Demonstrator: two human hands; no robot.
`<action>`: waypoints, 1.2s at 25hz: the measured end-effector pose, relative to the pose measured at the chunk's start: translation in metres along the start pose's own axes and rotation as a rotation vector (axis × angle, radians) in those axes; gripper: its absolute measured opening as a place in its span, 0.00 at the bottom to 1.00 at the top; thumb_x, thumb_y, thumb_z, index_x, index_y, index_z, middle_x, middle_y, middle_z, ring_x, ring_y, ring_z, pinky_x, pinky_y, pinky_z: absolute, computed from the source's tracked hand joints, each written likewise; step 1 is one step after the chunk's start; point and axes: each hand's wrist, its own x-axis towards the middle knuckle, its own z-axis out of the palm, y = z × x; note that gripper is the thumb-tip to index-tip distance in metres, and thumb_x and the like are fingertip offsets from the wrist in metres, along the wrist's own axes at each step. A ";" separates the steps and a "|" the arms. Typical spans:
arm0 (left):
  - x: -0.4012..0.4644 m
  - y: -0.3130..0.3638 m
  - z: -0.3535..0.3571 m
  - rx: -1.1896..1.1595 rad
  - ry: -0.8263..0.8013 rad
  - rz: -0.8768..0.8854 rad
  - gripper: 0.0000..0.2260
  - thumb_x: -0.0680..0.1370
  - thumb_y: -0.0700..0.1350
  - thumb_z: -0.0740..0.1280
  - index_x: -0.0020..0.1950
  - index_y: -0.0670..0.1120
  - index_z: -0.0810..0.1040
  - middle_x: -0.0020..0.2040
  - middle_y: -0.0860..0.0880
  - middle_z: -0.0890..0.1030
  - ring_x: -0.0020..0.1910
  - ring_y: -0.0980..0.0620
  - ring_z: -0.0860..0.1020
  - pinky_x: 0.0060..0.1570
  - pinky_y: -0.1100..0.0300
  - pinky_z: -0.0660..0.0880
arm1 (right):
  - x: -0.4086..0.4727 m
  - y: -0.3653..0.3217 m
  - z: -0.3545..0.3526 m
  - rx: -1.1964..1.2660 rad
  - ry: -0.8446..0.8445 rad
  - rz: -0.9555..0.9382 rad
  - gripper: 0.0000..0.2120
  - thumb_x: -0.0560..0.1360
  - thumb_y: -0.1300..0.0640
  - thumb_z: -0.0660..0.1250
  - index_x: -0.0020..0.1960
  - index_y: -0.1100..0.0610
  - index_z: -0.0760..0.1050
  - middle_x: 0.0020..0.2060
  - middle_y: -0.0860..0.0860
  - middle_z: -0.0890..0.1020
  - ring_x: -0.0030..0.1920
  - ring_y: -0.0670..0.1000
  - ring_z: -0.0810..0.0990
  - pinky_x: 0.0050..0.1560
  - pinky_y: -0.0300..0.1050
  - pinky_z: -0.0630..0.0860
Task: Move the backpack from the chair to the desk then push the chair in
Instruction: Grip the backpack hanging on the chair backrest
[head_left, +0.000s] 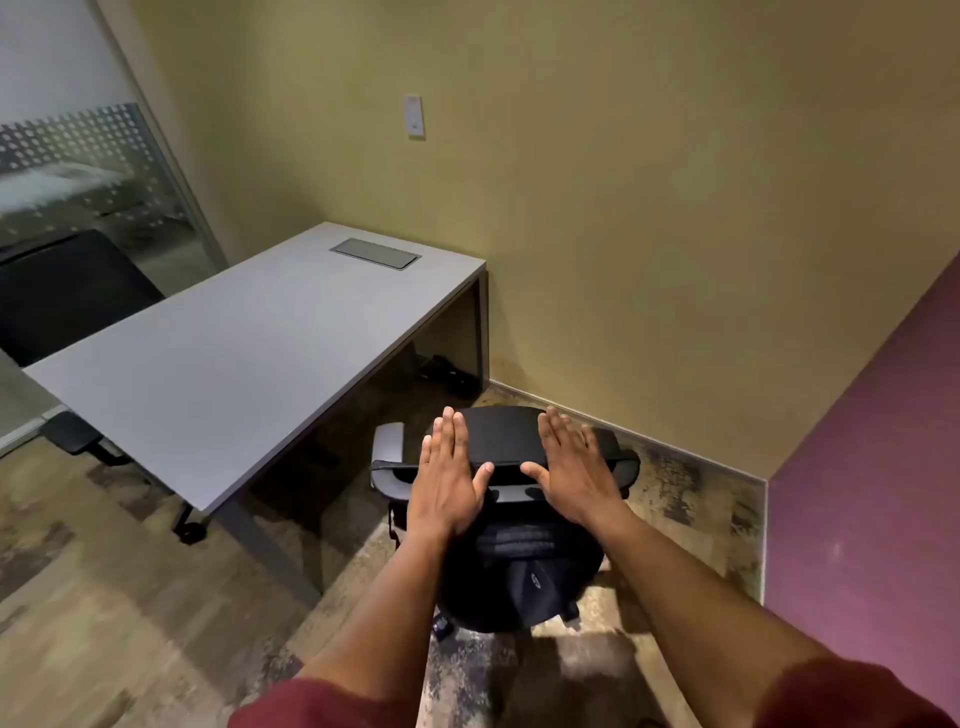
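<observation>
Below the camera, both hands hover spread and flat over the black backpack (511, 566), which sits on the seat of the chair (387, 457). Left hand (448, 475): fingers extended and together, palm down, holding nothing; it lies over the chair's backrest top at the bag's upper left. Right hand (574, 475): equally flat and empty, over the backrest top at the bag's upper right. Whether either palm actually touches the backrest or hovers just above it cannot be told from this angle.

The backpack stands roughly upright, its long axis running from the seat toward the camera, and it lies between and nearer than the two hands, under the forearms. The bag is not yet gripped. The grey surface (249, 358) stands to the left and beyond, its top bare apart from a recessed cable hatch (375, 253) near the far edge. A second dark chair (72, 291) sits at its far side.

The coming lift therefore appears to call for both hands to draw back and down onto the bag; the left hand is nearer the surface, so the carry would swing leftward.
</observation>
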 end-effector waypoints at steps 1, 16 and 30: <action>-0.001 0.000 0.002 0.010 0.005 -0.004 0.36 0.83 0.60 0.51 0.81 0.44 0.36 0.81 0.45 0.36 0.80 0.48 0.36 0.79 0.51 0.39 | -0.001 0.000 0.003 -0.010 -0.010 0.009 0.38 0.81 0.36 0.49 0.81 0.58 0.41 0.81 0.55 0.43 0.81 0.55 0.44 0.79 0.55 0.42; 0.012 0.008 0.011 -0.006 -0.133 -0.204 0.36 0.82 0.58 0.52 0.81 0.41 0.39 0.82 0.41 0.40 0.81 0.44 0.40 0.79 0.48 0.41 | 0.010 0.004 0.027 0.063 -0.095 0.174 0.30 0.81 0.43 0.51 0.78 0.57 0.57 0.78 0.54 0.62 0.79 0.55 0.55 0.78 0.58 0.49; 0.026 -0.024 -0.008 -0.076 -0.204 -0.620 0.44 0.77 0.57 0.61 0.80 0.38 0.40 0.81 0.38 0.38 0.80 0.40 0.37 0.77 0.45 0.37 | 0.015 0.007 0.015 0.117 -0.144 0.330 0.26 0.79 0.52 0.52 0.76 0.59 0.62 0.76 0.56 0.66 0.78 0.59 0.56 0.77 0.62 0.50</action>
